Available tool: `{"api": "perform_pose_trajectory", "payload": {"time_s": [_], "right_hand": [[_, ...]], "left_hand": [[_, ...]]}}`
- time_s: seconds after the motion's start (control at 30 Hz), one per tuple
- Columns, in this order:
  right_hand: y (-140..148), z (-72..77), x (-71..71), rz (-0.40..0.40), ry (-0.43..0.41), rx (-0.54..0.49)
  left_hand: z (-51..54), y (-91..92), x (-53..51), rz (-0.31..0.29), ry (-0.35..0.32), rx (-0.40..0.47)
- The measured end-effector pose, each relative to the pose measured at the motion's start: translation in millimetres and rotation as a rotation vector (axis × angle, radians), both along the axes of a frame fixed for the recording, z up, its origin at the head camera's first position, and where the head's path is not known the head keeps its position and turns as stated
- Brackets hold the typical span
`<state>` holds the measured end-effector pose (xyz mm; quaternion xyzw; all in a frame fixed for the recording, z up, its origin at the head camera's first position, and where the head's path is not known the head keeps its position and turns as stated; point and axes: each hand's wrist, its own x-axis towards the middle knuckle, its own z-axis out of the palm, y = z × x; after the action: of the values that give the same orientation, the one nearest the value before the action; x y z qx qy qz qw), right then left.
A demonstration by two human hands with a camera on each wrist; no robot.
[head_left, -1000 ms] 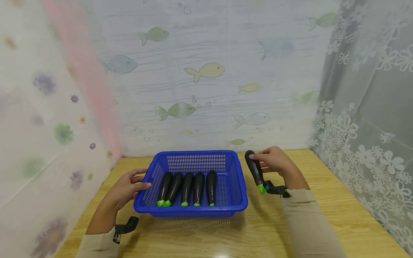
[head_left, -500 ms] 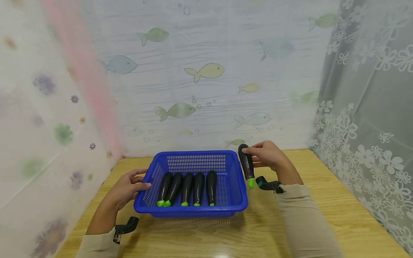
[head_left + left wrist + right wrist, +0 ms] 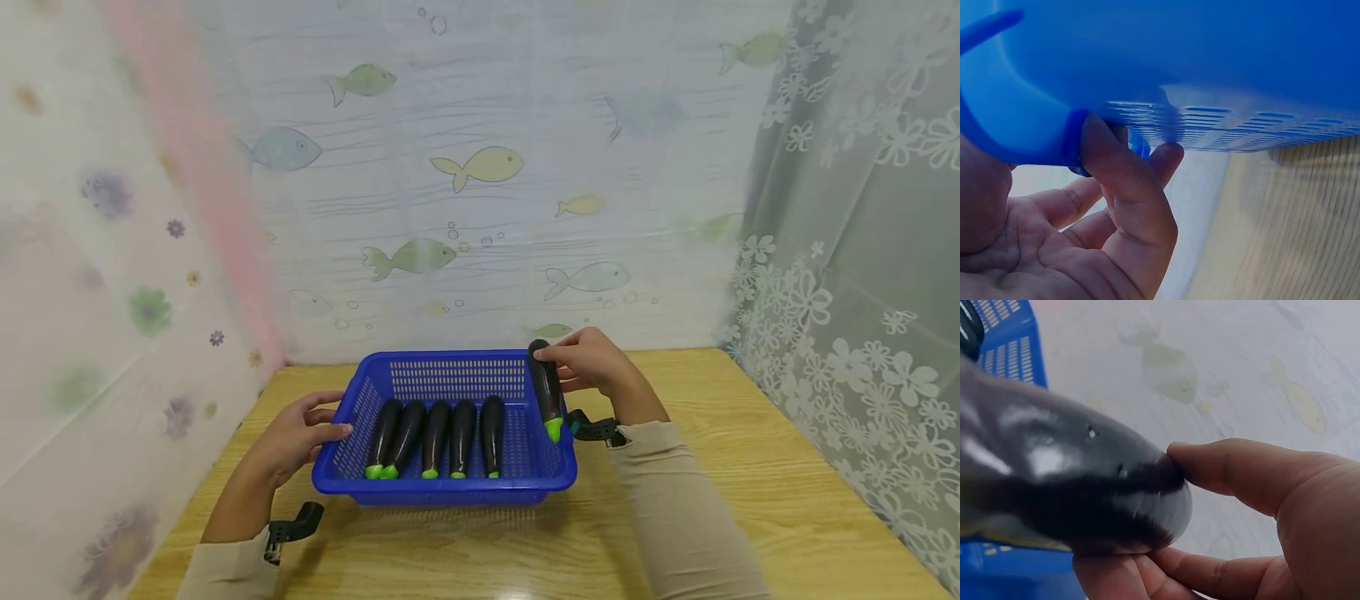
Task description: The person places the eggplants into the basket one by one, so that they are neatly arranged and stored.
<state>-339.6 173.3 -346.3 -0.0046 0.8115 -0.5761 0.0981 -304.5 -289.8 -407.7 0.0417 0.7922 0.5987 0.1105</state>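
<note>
My right hand point(image 3: 600, 367) pinches a dark purple eggplant point(image 3: 546, 385) by its thick rounded end, its green cap point(image 3: 553, 429) pointing down. This eggplant hangs tilted over the right side of a blue plastic basket point(image 3: 457, 486). Up close in the right wrist view, thumb and fingers press on either side of the glossy eggplant point(image 3: 1085, 469). My left hand point(image 3: 296, 437) grips the basket's left rim, thumb on top; the left wrist view shows curled fingers point(image 3: 1141, 206) under the rim. Several more eggplants point(image 3: 435, 437) lie side by side inside, green caps towards me.
The basket stands on a wood-grain table point(image 3: 750, 467). Behind it rises a wall covering point(image 3: 480, 217) printed with fish. A lace curtain point(image 3: 862, 333) hangs at the right, and a flowered sheet point(image 3: 135, 375) borders the left.
My right hand has carried the eggplant leftward, from beside the basket to over its right side. The left hand and the eggplants in the basket stay where they were.
</note>
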Motion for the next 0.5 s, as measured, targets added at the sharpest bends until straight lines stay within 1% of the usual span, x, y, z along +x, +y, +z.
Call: {"api": "perform_pose_trajectory", "payload": {"time_s": [0.13, 0.33, 0.5], "right_hand": [[-7.4, 0.5, -1.6, -0.005, -0.014, 0.033], [-19.4, 1.0, -6.6, -0.034, -0.016, 0.097], [-31.5, 1.2, -11.6, -0.024, -0.019, 0.170]], "left_hand": [[0.6, 0.6, -0.7, 0.001, -0.001, -0.007], [-0.7, 0.5, -1.4, 0.002, -0.003, -0.007], [-1.9, 0.4, -1.8, 0.004, -0.002, -0.014]]}}
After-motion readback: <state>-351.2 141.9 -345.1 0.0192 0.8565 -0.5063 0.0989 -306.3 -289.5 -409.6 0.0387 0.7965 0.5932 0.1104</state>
